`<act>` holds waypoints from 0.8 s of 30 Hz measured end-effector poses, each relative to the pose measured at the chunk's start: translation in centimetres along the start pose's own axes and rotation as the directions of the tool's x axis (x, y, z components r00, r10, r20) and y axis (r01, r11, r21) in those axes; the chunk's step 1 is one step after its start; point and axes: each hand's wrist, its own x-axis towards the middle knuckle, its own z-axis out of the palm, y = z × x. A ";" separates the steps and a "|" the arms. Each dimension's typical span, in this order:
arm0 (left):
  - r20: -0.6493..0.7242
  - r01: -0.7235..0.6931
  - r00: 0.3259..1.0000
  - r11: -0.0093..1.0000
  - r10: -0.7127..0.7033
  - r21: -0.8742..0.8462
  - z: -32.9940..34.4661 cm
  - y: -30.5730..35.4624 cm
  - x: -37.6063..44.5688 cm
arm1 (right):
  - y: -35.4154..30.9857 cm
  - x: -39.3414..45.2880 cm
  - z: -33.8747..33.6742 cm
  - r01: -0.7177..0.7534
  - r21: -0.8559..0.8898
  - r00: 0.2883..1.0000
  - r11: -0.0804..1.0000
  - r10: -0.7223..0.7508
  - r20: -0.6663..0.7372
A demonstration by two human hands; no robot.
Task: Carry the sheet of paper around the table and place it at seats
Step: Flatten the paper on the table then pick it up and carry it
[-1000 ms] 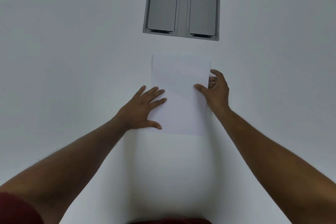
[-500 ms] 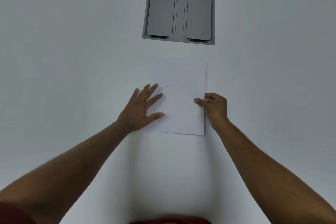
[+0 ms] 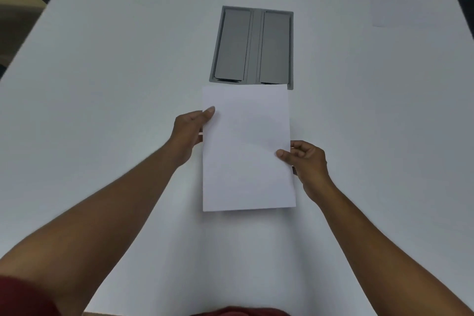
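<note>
Paper: blank white rectangular sheet of paper (image 3: 247, 147), held over the white table (image 3: 102, 110), its far edge overlapping the near rim of the grey metal hatch (image 3: 252, 46).
Left hand (image 3: 188, 133): thumb and fingers clamped on the sheet's left edge.
Right hand (image 3: 307, 161): pinching its right edge, nearer.

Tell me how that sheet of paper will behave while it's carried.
The sheet of paper is probably floppy: one thin sheet, with faint shading across its middle hinting at a bend. It likely weighs very little, since the left hand and right hand pinch only its side edges.
</note>
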 end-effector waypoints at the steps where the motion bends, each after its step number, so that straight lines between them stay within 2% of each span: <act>1: 0.006 -0.018 1.000 1.000 0.018 -0.008 0.2 0.8 -0.6 | -0.3 -0.8 -0.1 0.014 0.002 1.000 1.000 -0.014 0.012; 5: -0.034 -0.087 0.996 0.996 0.086 -0.003 0.6 2.2 -3.4 | -0.3 -4.4 -0.2 0.002 0.062 0.993 0.998 -0.009 0.118; 9: -0.094 -0.146 0.985 0.989 0.147 0.016 0.5 2.4 -5.9 | 1.5 -7.7 0.0 -0.071 -0.018 0.968 0.997 0.074 0.241; 16: -0.065 -0.202 0.977 0.978 0.205 0.051 0.4 2.5 -8.8 | 3.4 -12.3 -0.5 -0.096 -0.005 0.978 0.995 0.095 0.183; 20: 0.024 -0.234 0.972 0.971 0.233 0.051 1.2 3.0 -9.6 | 3.3 -15.0 -1.1 -0.063 0.019 0.989 0.998 0.060 0.132; 24: 0.139 -0.238 0.963 0.971 0.232 0.032 2.1 3.3 -10.3 | 3.4 -18.1 -1.7 -0.028 0.072 1.000 0.997 0.026 0.017</act>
